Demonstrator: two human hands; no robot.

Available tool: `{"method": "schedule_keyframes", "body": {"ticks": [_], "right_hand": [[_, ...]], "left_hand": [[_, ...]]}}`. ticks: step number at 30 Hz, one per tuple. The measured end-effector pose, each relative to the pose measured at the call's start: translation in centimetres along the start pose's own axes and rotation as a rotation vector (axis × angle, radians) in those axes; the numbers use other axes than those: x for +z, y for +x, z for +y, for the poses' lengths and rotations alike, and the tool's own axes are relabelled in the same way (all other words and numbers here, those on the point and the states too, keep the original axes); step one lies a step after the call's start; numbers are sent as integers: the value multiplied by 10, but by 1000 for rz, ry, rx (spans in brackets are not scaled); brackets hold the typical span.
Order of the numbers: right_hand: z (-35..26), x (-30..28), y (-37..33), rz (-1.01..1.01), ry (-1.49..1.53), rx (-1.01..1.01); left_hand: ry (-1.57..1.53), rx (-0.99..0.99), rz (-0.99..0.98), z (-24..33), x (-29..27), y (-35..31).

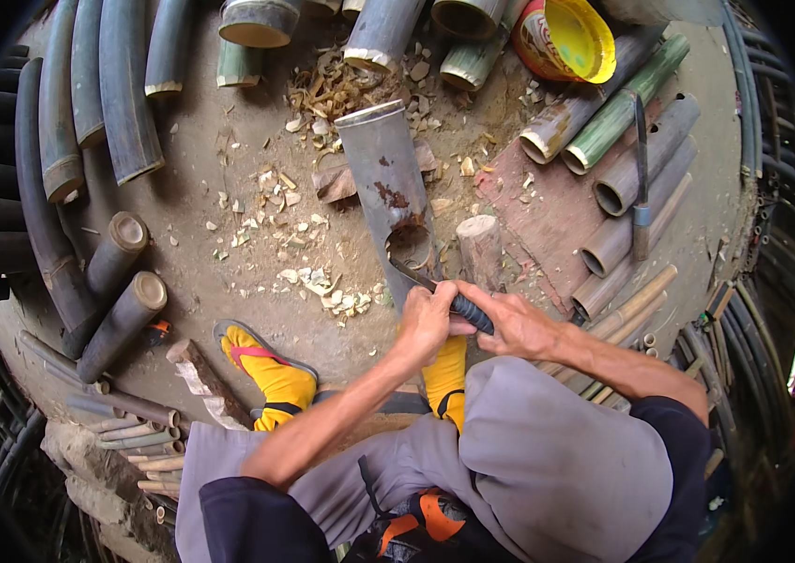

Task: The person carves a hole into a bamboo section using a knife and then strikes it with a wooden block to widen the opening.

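A knife (473,316) with a dark wrapped handle lies across a thick grey bamboo tube (379,159). Its blade tip reaches into a round hole (409,244) cut in the tube's upper wall. My right hand (510,324) is closed around the handle. Fingers of my left hand (428,324) close on the same knife where handle meets blade; part of that grip is hidden. The tube slants away from me, its far end on the ground, with a flat brown piece (334,180) under its middle. Its near end is hidden behind my hands.
Pale wood chips (322,286) litter the ground left of the tube. A short wooden stump (480,246) stands at its right. A second long knife (642,178) leans over bamboo tubes (615,192) at right. More bamboo stands around, and a yellow container (576,42) is at the back.
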State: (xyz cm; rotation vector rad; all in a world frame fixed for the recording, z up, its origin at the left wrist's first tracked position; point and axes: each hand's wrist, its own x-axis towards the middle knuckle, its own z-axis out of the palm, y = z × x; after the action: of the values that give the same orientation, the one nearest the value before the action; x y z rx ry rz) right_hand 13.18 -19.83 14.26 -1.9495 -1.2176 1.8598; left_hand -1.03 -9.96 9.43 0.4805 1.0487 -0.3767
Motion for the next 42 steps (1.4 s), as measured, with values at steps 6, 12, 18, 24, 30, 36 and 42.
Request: {"method": "schedule_keyframes", "body": {"ticks": [6,12,18,24,30,36,42], "right_hand": [[-23,44,14,70,146,211],[-5,19,-8,217,-53,118],[-17,-59,32,693,-1089,-422],[-113,-96,100,7,-1499,-367],[4,-89,67,54,-842,-142],[101,38,-37,859,7,118],[179,78,-6,1237,-13,551]], "left_hand": [[145,-156,-24,16,-28,1],[2,-130,-28,9,-6,7],[-939,287,-340,7,18,28],[-1343,501,-518,18,2,34],[-252,72,-275,17,-8,-23],[463,855,547,80,-68,-7],[852,1080,926,181,-36,47]]}}
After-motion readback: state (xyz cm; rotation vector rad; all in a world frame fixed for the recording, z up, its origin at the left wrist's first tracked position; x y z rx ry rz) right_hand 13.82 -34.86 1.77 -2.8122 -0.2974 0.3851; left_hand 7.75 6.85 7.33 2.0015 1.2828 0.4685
